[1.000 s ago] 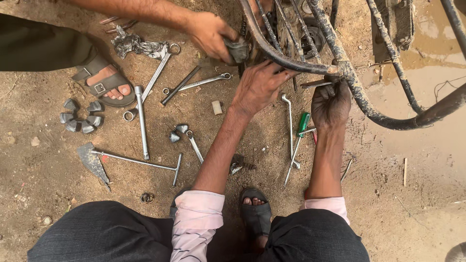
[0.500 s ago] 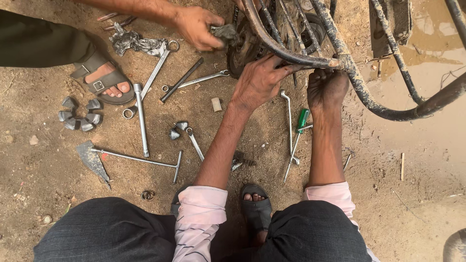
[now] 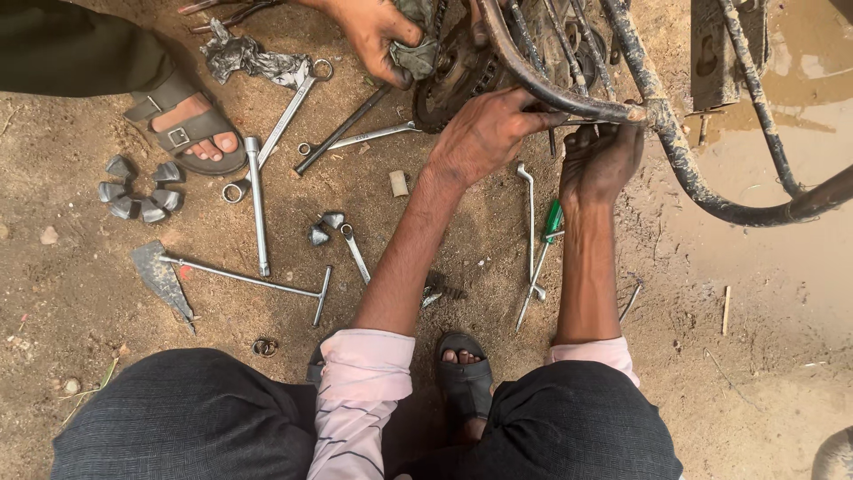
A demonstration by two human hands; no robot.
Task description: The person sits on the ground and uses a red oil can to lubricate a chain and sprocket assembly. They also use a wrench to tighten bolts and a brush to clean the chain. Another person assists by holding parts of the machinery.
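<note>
Muddy steel tubing of the bike frame is clenched under the left hand, its fingers curled over the bar beside the sprocket. The right hand grips the same tube from below. A co-worker's hand presses a rag against the sprocket. Wrenches and a green-handled screwdriver lie on the dirt ground.

L hand, R hand: fingers curled.
</note>
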